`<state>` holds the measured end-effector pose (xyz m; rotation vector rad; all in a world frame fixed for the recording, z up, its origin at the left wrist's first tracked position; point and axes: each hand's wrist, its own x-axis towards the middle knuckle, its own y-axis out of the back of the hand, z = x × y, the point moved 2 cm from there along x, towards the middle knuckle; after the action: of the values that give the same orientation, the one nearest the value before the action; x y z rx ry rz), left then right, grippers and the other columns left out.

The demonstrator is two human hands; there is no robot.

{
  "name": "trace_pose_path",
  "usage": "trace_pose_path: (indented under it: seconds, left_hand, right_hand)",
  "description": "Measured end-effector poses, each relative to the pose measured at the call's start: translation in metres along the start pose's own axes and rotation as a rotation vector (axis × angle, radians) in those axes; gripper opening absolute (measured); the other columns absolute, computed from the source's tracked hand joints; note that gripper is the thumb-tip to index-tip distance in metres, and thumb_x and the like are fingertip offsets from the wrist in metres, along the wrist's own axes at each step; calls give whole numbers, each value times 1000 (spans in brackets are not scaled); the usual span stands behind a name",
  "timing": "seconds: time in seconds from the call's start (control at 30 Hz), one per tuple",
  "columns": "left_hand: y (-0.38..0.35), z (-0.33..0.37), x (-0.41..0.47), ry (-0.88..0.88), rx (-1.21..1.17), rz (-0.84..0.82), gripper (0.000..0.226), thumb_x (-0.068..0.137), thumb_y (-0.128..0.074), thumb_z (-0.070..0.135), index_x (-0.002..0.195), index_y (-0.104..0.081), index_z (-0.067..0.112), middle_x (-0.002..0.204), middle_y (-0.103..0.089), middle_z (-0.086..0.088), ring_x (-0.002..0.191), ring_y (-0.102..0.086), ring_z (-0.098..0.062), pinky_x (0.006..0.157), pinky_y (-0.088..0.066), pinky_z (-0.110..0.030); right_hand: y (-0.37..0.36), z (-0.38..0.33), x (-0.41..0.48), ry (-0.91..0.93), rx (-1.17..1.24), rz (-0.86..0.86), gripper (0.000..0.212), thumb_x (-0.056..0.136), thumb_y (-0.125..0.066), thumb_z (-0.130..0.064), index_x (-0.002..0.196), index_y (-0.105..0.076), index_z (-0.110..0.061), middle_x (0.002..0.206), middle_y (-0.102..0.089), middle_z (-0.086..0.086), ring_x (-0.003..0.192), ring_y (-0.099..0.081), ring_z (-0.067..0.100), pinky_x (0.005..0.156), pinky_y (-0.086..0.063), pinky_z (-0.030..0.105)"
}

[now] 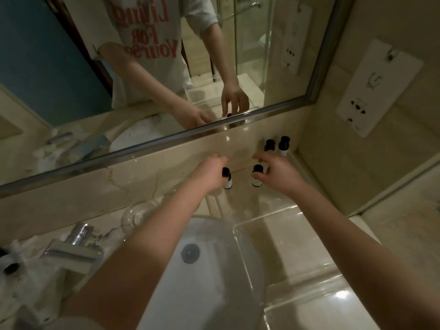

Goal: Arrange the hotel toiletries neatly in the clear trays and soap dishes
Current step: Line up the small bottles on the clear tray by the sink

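1. Black-capped first bottle [227, 183] stands on the table [107, 231], touching the thumb side of the curled left hand [209, 170]; grip cannot be told.
2. Right hand [278, 173] grasps the second bottle [256, 178], thumb and fingers curled round it.
3. Two further bottles [283, 148] stand in the back corner.
4. Clear tray [297, 246] lies nearer, overlapping the sink [202, 270].

A rear pair of black-capped white bottles [284, 148] is stood upright, touching; a nearer pair [256, 181] is spaced apart beyond the clear tray [266, 216].
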<state>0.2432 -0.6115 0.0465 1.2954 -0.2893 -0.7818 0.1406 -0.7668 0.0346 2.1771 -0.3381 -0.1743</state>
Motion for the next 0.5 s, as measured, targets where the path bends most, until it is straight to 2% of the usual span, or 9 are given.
trace_pose_path:
  seconds: [0.07, 0.13, 0.23, 0.33, 0.5]
  left_hand:
    - [6, -1, 0, -45, 30, -6, 56, 85, -63, 12, 138, -45, 18, 127, -49, -11, 117, -51, -28, 95, -45, -36]
    - [10, 0, 1, -107, 76, -43, 51, 86, -60, 6, 134, -50, 17, 125, -51, -10, 115, -52, -28, 96, -46, -37]
    - [13, 3, 2, -165, 159, -111, 28, 85, -53, -1, 109, -65, 9, 100, -60, -12, 101, -59, -31, 80, -45, -34]
    - [14, 7, 2, -131, 183, -118, 16, 88, -59, 11, 101, -65, 7, 98, -63, -11, 92, -60, -27, 72, -45, -32]
    - [13, 13, 0, -11, 173, -78, 29, 88, -62, 31, 92, -64, 3, 81, -54, -8, 74, -53, -24, 62, -41, -31]
  right_hand:
    - [10, -1, 3, 29, 0, -61, 46, 83, -67, -19, 127, -54, -20, 125, -56, 1, 88, -47, 5, 77, -39, 24]
    - [17, -3, 7, 85, -84, -149, 41, 83, -64, -14, 123, -59, -19, 124, -59, 2, 87, -49, 7, 78, -41, 24]
    - [19, -6, 13, 117, -207, -217, 34, 86, -61, -11, 119, -63, -20, 122, -63, 1, 88, -57, 12, 74, -43, 24]
    - [20, -10, 17, 124, -257, -225, 33, 87, -61, -13, 119, -63, -19, 119, -65, 2, 95, -62, 18, 72, -43, 25]
    - [20, -14, 18, 131, -279, -234, 33, 85, -63, -16, 118, -64, -18, 115, -67, 4, 94, -63, 22, 77, -50, 32]
